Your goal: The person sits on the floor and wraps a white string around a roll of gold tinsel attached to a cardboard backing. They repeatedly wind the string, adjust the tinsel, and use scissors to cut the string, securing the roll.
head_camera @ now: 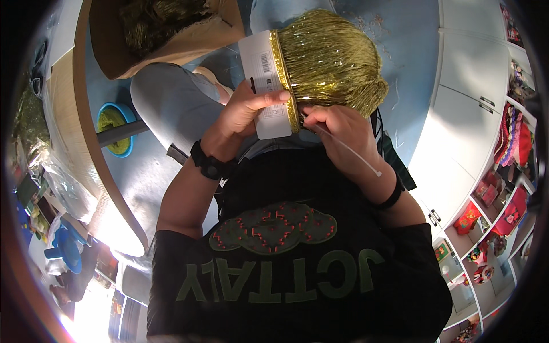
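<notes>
A bundle of gold tinsel [334,55], like a shiny wig, hangs from a gold glittery band [281,64] along a white printed card [257,51]. My left hand [244,107] grips the card, thumb pressed flat over its face near the band. At the band's right side, my right hand [343,128] pinches a thin white plastic cable tie [349,150]. The tie's head end trails down across the back of that hand toward the wrist. Its other end is hidden at the fingertips, close to the tinsel.
A cardboard box [188,47] holding more tinsel stands at upper left. Beside my leg, a blue tub [133,115] contains yellow-green material. A wooden table edge [98,184] curves along the left. White cabinets [463,85] and shelves of festive goods [480,257] line the right.
</notes>
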### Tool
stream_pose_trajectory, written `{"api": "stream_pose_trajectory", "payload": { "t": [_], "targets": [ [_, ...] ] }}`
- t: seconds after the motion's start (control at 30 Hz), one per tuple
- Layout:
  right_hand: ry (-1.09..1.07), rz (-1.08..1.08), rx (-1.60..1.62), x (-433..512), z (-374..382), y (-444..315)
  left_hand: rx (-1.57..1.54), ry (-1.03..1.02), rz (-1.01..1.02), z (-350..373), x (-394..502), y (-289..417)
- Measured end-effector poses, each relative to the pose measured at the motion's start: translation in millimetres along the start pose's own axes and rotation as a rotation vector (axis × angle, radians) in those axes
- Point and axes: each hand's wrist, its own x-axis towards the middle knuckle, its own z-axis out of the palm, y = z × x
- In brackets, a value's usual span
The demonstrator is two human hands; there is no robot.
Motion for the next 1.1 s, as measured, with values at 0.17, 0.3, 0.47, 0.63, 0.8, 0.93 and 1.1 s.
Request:
{"api": "stream_pose_trajectory", "payload": {
  "t": [0.17, 0.3, 0.47, 0.63, 0.8, 0.93, 1.1],
  "targets": [
    [-0.016, 0.142, 0.086, 5, -3, -4, -0.015, -0.009, 0.020, 2, 0, -1],
    [-0.021, 0.126, 0.035, 15, -7, -2, 0.001, 0.009, 0.033, 4, -1, 0],
    [-0.039, -0.171, -0.258, 18, -7, -1, 0.035, 0.025, 0.021, 3, -3, 1],
    [-0.032, -0.208, -0.281, 12, 0, -3, 0.024, 0.021, 0.055, 4, -3, -1],
    [-0.033, -0.133, -0.197, 9, 5, -1, 0.005, 0.028, 0.051, 3, -4, -1],
    [-0.069, -0.057, -0.104, 8, 5, 2, 0.033, 0.025, 0.061, 2, -3, -2],
    [-0.095, 0.136, 0.019, 6, -1, 3, 0.031, 0.028, 0.056, 2, -2, -2]
  ]
}}
